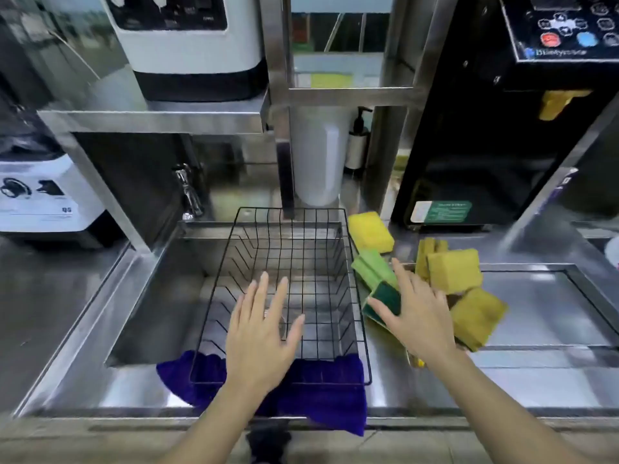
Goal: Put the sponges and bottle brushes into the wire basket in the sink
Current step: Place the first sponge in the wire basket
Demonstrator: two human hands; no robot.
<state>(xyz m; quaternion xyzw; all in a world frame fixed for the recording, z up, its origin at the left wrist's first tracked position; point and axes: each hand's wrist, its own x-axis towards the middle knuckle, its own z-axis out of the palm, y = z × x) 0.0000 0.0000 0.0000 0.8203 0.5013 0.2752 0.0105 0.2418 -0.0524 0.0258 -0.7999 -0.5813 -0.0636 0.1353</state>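
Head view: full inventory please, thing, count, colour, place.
wire basket: 1, black, in the sink, empty
sink: 1, steel, centre
cloth: 1, blue, draped over the sink's front edge, under the basket's near rim
sponges: pile, yellow and green, exact count unclear, counter right of the basket
single sponge: 1, yellow, behind the pile
tap: 1, chrome, back left of the sink
pump bottle: 1, white with black pump, back centre
bottle brushes: none clearly visible
left hand: open, over the basket
right hand: open, fingers on the sponge pile
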